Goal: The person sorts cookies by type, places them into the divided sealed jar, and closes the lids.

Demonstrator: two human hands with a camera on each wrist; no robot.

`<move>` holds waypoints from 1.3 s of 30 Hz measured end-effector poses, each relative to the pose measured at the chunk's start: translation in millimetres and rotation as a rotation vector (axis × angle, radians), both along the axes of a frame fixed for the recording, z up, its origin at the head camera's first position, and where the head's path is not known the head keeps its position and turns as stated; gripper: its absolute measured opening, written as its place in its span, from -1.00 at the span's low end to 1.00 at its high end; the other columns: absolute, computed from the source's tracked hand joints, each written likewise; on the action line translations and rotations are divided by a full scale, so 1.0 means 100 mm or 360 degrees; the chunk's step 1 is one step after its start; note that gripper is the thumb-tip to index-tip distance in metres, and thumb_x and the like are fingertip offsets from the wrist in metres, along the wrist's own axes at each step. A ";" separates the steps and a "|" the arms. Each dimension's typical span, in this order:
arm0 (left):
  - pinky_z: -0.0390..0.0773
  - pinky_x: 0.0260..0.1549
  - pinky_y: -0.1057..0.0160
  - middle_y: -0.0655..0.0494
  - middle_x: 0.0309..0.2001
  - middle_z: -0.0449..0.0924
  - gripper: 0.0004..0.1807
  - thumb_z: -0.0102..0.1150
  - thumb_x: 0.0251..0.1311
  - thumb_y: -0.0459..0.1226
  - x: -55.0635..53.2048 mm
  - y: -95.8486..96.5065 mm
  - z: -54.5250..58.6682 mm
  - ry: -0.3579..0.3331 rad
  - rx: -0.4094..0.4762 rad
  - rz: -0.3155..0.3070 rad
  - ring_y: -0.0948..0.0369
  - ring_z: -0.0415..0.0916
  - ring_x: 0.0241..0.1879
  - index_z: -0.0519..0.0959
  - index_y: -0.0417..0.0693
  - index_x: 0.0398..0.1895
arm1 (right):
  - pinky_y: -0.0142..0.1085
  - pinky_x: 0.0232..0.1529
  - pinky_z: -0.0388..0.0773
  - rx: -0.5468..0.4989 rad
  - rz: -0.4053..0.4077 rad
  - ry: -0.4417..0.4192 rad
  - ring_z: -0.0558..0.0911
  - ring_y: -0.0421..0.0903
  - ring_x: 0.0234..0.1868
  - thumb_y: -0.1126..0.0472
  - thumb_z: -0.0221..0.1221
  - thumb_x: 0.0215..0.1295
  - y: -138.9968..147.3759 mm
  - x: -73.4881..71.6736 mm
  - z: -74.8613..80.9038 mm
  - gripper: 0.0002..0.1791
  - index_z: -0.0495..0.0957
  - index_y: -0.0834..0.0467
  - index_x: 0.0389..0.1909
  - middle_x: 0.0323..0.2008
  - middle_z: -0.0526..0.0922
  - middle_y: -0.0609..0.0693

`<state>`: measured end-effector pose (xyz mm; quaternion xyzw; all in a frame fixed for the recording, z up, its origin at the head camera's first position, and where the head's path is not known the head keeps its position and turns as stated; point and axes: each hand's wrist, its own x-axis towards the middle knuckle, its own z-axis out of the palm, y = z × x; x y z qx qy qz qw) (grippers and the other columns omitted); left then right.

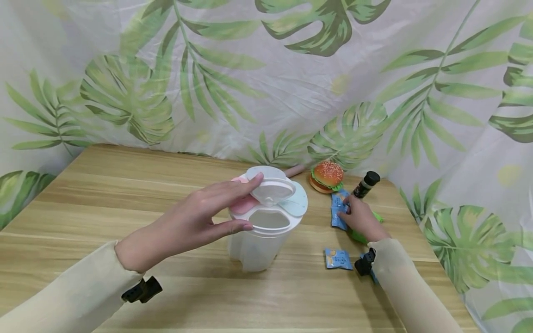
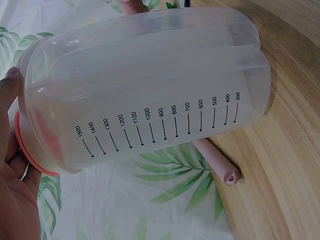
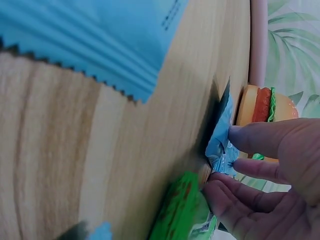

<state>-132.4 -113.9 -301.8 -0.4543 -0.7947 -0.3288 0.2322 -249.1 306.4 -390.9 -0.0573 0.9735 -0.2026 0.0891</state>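
A clear plastic canister [image 1: 256, 254] stands upright on the table, its multi-part white lid with one flap [image 1: 272, 190] raised over an opening. My left hand [image 1: 183, 217] grips the lid, fingers at the raised flap and thumb along the front rim. Measuring marks show on the canister wall [image 2: 150, 100] in the left wrist view. My right hand [image 1: 364, 217] pinches a small blue snack packet [image 3: 219, 140] between thumb and fingers, low over the table. A green packet [image 3: 175, 207] lies under that hand, partly hidden by it.
Behind the right hand stand a toy hamburger [image 1: 327, 175] and a black-capped bottle [image 1: 366, 184]. Another blue packet [image 1: 338, 259] lies nearer me, and one more is partly hidden under my right wrist. A pink rod [image 2: 217, 160] lies behind the canister, near the leaf-print curtain [image 1: 291, 92].
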 end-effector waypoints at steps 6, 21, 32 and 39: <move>0.46 0.51 0.12 0.08 0.25 0.68 -0.08 0.52 0.19 -0.14 0.01 0.00 0.00 -0.0011 -0.0012 -0.0003 0.10 0.61 0.30 0.31 -0.04 0.60 | -0.22 -0.32 0.50 0.0072 0.0020 0.0004 0.53 -0.02 -0.34 0.21 0.20 0.52 -0.01 0.01 -0.01 -0.57 0.48 0.45 0.21 -0.27 0.61 0.22; 0.42 0.53 0.16 0.09 0.26 0.68 -0.05 0.56 0.14 -0.17 0.02 0.01 0.00 -0.0015 -0.0018 0.0009 0.10 0.60 0.32 0.32 -0.02 0.60 | -0.20 -0.32 0.58 0.0108 0.0061 -0.0006 0.60 -0.01 -0.33 0.18 0.23 0.51 -0.02 0.02 -0.02 -0.64 0.58 0.43 0.06 -0.25 0.69 0.25; 0.38 0.55 0.21 0.09 0.23 0.69 -0.05 0.57 0.13 -0.18 0.01 0.02 0.00 -0.0013 0.0003 -0.0004 0.11 0.60 0.31 0.32 -0.02 0.59 | -0.09 -0.21 0.71 0.0076 0.0146 -0.0038 0.70 0.07 -0.22 0.22 0.25 0.48 -0.01 0.02 0.02 -0.68 0.65 0.43 0.00 -0.16 0.72 0.31; 0.37 0.56 0.24 0.07 0.27 0.68 -0.04 0.57 0.12 -0.18 0.01 0.02 -0.01 -0.0014 0.0006 0.0002 0.09 0.59 0.33 0.32 -0.03 0.59 | -0.12 -0.19 0.68 0.0019 0.0140 -0.0038 0.65 0.04 -0.20 0.23 0.28 0.44 0.01 0.00 0.02 -0.70 0.64 0.44 -0.04 -0.19 0.69 0.27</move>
